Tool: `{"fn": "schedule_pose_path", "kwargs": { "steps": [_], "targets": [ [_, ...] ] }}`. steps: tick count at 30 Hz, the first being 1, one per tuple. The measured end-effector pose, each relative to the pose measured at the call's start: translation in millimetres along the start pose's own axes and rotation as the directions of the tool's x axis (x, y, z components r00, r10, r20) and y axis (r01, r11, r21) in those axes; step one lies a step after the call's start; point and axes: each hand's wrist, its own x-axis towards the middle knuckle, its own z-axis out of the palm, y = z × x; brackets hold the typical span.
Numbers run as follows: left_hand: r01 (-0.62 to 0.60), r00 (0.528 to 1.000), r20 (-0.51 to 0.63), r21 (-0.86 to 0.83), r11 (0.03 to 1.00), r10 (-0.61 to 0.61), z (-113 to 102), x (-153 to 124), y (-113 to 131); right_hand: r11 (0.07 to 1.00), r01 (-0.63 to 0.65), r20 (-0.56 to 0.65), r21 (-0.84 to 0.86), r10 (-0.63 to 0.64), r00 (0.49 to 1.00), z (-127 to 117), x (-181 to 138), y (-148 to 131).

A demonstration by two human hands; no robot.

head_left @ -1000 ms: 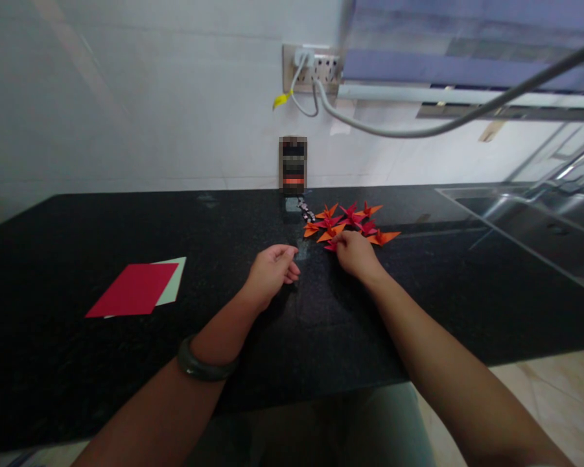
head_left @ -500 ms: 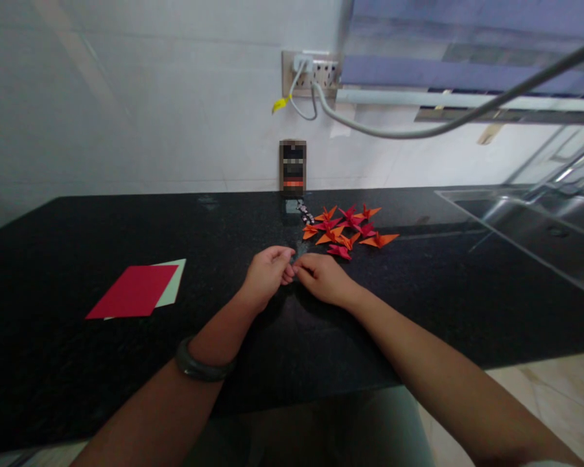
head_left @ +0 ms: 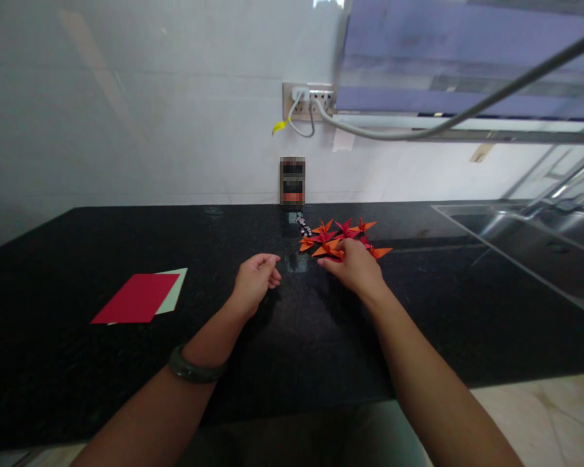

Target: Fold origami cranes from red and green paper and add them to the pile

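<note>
My left hand (head_left: 256,280) hovers over the black counter with its fingers curled and the thumb pressed against the index finger. Whatever may be in that pinch is too small or hidden to see. My right hand (head_left: 357,267) is at the near side of a cluster of folded paper cranes, thumb and fingers apart. A red sliver of a crane shows by its thumb; the hand covers the rest. Several orange cranes (head_left: 325,249) and red cranes (head_left: 344,227) lie close together, wings pointing out.
On the left, a red paper sheet (head_left: 135,298) overlaps a pale green sheet (head_left: 175,293). A phone (head_left: 292,181), blurred out, leans on the wall with a patterned strap (head_left: 302,225) below it. The steel sink (head_left: 529,227) is at right; a grey cable (head_left: 393,135) crosses above.
My hands were together over the counter; now they are apart. The right hand has moved right to the cranes, and the left has shifted slightly left. The view has tilted up a little.
</note>
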Motion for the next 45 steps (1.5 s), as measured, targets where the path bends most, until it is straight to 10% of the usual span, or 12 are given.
{"fn": "schedule_pose_path", "kwargs": {
  "steps": [9,21,27,45],
  "targets": [
    [0.002,1.0,-0.018,0.002,1.0,-0.002,0,0,2,0.987,-0.097,0.27,-0.125,0.128,0.954,1,7,9],
    [-0.01,1.0,0.005,0.009,1.0,0.01,1,-2,4,0.998,0.003,0.178,0.064,-0.015,0.984,8,7,13],
    [-0.006,1.0,0.008,0.004,1.0,0.006,2,-1,3,0.952,-0.176,-0.319,0.248,0.252,0.913,-3,24,40],
    [-0.019,1.0,0.021,0.014,1.0,0.018,3,-1,1,0.931,-0.325,-0.077,0.167,0.341,0.937,19,30,61]
  ]
}}
